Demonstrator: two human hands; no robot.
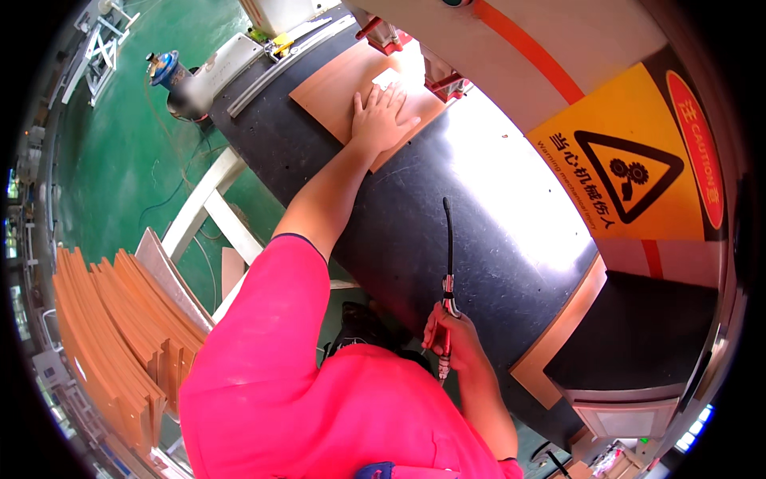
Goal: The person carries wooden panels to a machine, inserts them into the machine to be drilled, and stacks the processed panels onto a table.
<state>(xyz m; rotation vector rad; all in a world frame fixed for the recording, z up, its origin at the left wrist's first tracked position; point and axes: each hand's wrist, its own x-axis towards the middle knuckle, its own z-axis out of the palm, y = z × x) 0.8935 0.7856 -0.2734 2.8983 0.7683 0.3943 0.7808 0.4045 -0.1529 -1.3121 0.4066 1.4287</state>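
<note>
Left grip: the left hand (381,118) lies flat and spread, fingers together and pointing away, palm down on a thin wooden panel (351,92). It clasps nothing; it presses, which looks meant to keep the panel from sliding on the smooth surface.
Right grip: the right hand (453,342) is closed round the handle of an air blow gun (448,295), held close to the body at the near edge of the counter. The long black nozzle points away over the top, so the tool looks held ready while the other hand does the work.
Wooden panel: reddish-brown, rectangular, lying flat at the far end of the black counter (415,231), its far corner touching or just under the red-and-grey parts of the machine head (435,72). A pale patch shows on it just beyond the fingertips; I cannot tell what that is.
Counter: dark, glossy, broad, with a wood-coloured edge strip at the right. Nothing lies between panel and blow gun.
Machine housing: pale, with an orange stripe and a yellow warning sign (630,164) bearing a gear symbol, along the far right of the counter.
Panel stack: many like wooden boards (112,327) stand on edge at lower left, beside the person and within the left arm's reach.
Floor: green (128,152), with a white frame and a blue-topped unit well apart.
Sleeve: bright pink, short on the left arm.
</note>
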